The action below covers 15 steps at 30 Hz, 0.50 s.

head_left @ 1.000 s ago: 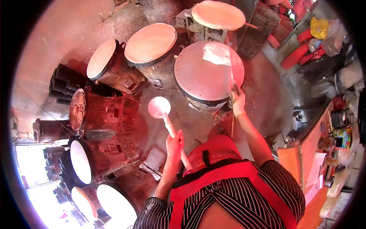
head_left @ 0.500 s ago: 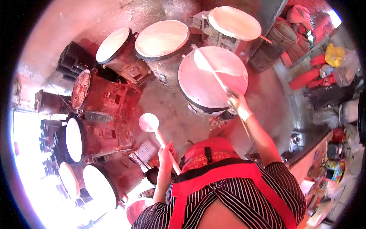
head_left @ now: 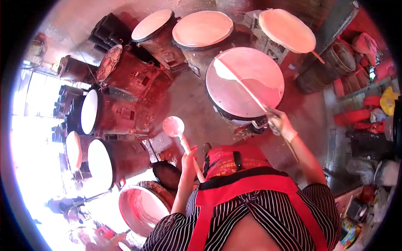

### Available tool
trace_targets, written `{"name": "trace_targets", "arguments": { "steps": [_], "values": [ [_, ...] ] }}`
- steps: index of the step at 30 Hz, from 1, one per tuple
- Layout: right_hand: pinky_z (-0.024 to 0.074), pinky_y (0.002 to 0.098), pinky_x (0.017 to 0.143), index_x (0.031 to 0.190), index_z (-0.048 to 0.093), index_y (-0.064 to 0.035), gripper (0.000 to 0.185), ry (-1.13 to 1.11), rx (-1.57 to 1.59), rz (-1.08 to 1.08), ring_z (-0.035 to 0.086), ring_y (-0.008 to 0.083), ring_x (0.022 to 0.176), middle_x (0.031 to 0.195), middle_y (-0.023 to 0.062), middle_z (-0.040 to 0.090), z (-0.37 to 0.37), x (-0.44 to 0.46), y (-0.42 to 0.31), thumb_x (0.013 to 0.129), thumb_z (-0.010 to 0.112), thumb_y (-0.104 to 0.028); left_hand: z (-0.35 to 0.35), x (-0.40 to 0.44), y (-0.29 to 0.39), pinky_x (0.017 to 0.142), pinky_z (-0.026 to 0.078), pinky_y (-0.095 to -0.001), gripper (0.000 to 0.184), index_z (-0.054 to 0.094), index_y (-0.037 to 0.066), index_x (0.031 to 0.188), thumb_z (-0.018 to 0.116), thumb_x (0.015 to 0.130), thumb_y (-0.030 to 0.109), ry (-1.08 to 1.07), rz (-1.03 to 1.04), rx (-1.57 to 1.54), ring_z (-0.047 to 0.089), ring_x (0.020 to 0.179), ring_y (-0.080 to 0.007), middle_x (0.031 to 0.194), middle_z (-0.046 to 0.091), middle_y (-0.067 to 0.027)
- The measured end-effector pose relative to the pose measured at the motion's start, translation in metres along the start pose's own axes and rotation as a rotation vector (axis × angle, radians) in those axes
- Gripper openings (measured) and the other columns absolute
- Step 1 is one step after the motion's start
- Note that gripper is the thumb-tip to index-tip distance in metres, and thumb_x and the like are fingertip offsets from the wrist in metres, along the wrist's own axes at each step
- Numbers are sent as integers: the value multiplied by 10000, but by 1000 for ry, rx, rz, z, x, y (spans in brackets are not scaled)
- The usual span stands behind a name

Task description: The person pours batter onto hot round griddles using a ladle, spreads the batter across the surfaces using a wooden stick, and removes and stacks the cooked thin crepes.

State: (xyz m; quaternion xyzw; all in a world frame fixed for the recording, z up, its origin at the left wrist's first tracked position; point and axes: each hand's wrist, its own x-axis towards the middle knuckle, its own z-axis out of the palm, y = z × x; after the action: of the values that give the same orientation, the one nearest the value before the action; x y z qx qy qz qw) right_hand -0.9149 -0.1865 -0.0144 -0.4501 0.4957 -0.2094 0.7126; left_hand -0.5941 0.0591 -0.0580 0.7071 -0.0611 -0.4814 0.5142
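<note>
My left hand point(head_left: 188, 162) is closed around the handle of a ladle point(head_left: 173, 126), its round bowl held up to the left of my apron. In my right hand point(head_left: 280, 122) is a long thin wooden stick point(head_left: 244, 85), which lies slantwise across a round griddle point(head_left: 229, 100). A pale, wet-looking layer of batter covers part of the griddle, with a brighter white patch point(head_left: 224, 71) on the far left beside the stick. The griddle sits on a drum-like stove in front of me.
Several more drum stoves stand in an arc, with pale round tops such as the far one point(head_left: 202, 28) and the left one point(head_left: 100, 164). A large basin point(head_left: 140, 209) is at lower left. A barrel point(head_left: 328, 67) and bags are at right.
The view has turned, bringing the basin more into sight. My right hand and the stick have shifted toward the griddle's near right edge. My left hand still holds the ladle.
</note>
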Motion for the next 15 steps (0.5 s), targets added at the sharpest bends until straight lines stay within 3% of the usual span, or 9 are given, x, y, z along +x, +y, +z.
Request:
{"name": "trace_targets", "arguments": {
  "steps": [3, 4, 5, 7, 9, 10, 14, 15],
  "values": [
    [237, 231, 305, 1340, 444, -130, 416, 342, 67, -93, 357, 52, 347, 516, -41, 393, -31, 39, 15, 926, 471, -118, -2, -4, -24, 727, 383, -251, 307, 615, 85, 1073, 613, 811, 245, -14, -89, -147, 484, 815, -96, 961, 558, 14],
    [233, 232, 302, 1312, 470, -117, 391, 365, 89, -77, 335, 58, 337, 524, -38, 397, -26, 39, -4, 922, 477, -112, 0, -8, -27, 774, 391, -258, 327, 600, 84, 1096, 616, 813, 248, -8, -63, -129, 494, 894, -102, 1016, 558, 7],
    [205, 237, 298, 1292, 485, -188, 393, 364, 63, -107, 318, 56, 346, 519, -59, 362, -20, 48, -10, 907, 451, -116, 1, -11, -31, 792, 390, -262, 333, 593, 83, 1106, 614, 816, 247, -3, -85, -130, 492, 922, -105, 1037, 554, 4],
    [238, 247, 322, 1230, 536, -99, 328, 176, 87, -125, 321, 71, 355, 524, -64, 385, -40, 116, 35, 905, 518, -136, 1, -11, -36, 829, 388, -271, 346, 579, 82, 1126, 610, 823, 246, 7, -128, -132, 486, 979, -111, 1079, 545, -1],
    [247, 246, 345, 1172, 572, -88, 297, 54, -57, -202, 331, 59, 393, 553, -71, 404, -1, 95, 19, 879, 520, -94, 8, -25, -25, 853, 383, -281, 366, 559, 65, 1155, 598, 835, 238, 10, -107, -145, 478, 1004, -114, 1105, 531, -12],
    [257, 235, 365, 1159, 583, -81, 359, 38, -193, -200, 340, 47, 423, 589, -58, 431, 7, 82, 9, 829, 476, 8, 11, -32, -19, 854, 384, -283, 367, 558, 60, 1157, 596, 837, 236, 12, -95, -157, 477, 1002, -114, 1105, 531, -13],
    [260, 209, 354, 1217, 560, -101, 493, -126, -56, -45, 343, 45, 411, 567, -41, 452, -21, 31, -32, 765, 444, 58, 9, -35, -17, 841, 391, -268, 386, 551, 45, 1167, 597, 838, 243, 33, -64, -190, 480, 974, -101, 1094, 533, -12],
    [241, 209, 333, 1240, 545, -120, 468, -132, -154, -4, 324, 53, 379, 551, -31, 452, -46, 44, -26, 805, 439, 17, 7, -39, -13, 833, 393, -261, 390, 550, 46, 1170, 597, 838, 246, 23, -69, -188, 483, 966, -98, 1092, 535, -11]
  ]
}}
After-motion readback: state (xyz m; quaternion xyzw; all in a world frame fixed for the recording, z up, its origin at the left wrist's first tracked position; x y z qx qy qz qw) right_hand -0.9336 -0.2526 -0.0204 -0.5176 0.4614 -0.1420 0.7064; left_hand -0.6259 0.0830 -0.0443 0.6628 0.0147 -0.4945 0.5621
